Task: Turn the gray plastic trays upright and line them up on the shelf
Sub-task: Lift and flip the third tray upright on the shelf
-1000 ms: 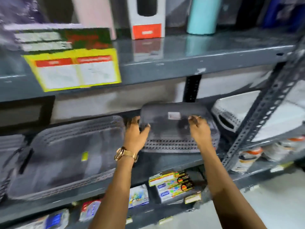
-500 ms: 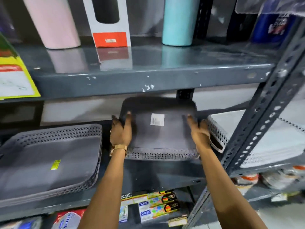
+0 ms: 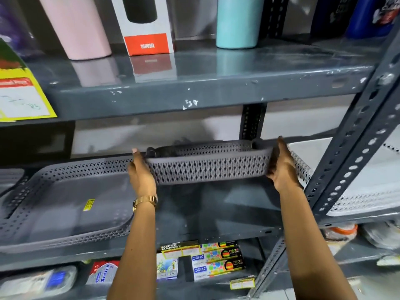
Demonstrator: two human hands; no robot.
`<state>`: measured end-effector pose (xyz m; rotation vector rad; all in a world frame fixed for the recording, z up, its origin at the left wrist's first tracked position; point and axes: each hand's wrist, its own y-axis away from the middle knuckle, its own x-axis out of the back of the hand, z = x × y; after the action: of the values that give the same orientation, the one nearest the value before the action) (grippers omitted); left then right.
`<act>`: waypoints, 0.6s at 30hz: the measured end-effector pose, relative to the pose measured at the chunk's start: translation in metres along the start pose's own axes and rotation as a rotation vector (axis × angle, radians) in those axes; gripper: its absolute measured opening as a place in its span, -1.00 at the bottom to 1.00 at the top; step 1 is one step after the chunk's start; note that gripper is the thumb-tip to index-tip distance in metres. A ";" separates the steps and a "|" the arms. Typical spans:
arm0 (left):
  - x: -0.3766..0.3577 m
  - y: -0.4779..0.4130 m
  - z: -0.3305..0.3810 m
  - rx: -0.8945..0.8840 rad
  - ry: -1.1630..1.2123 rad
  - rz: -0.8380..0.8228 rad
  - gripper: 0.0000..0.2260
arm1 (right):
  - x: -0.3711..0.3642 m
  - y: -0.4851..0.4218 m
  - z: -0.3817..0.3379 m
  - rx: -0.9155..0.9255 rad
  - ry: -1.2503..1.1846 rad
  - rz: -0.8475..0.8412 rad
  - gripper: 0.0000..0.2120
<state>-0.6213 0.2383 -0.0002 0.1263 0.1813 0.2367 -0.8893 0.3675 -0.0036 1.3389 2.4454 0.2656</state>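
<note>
A gray perforated plastic tray (image 3: 207, 167) hangs lifted above the middle shelf (image 3: 216, 211), its long side wall facing me and its rim upward. My left hand (image 3: 140, 174) grips its left end and my right hand (image 3: 281, 167) grips its right end. A larger gray tray (image 3: 65, 204) with a yellow sticker lies upright on the shelf to the left. Part of another gray tray (image 3: 10, 178) shows at the far left edge.
A white perforated tray (image 3: 357, 187) lies to the right, behind the slotted steel upright (image 3: 355, 152). The upper shelf (image 3: 194, 83) holds pink and teal tumblers and a boxed bottle. Stationery packs sit on the shelf below.
The tray, bottom-up on the shelf before, has been lifted and rotated so its side wall faces me and its rim is up. Both hands moved to its ends.
</note>
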 end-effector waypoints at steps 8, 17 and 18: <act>0.029 0.007 -0.023 -0.041 -0.377 -0.231 -0.65 | 0.003 0.011 0.009 0.034 0.369 -0.025 -0.09; 0.040 0.043 -0.021 -0.122 -0.840 -0.268 -0.32 | 0.002 0.035 0.033 -0.014 0.988 0.063 -0.31; 0.041 0.044 -0.020 -0.142 -0.869 -0.274 -0.33 | -0.001 0.039 0.034 -0.010 1.044 0.088 -0.26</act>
<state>-0.5957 0.2930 -0.0201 0.0538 -0.6786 -0.0924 -0.8458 0.3878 -0.0229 1.5376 3.1372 1.2672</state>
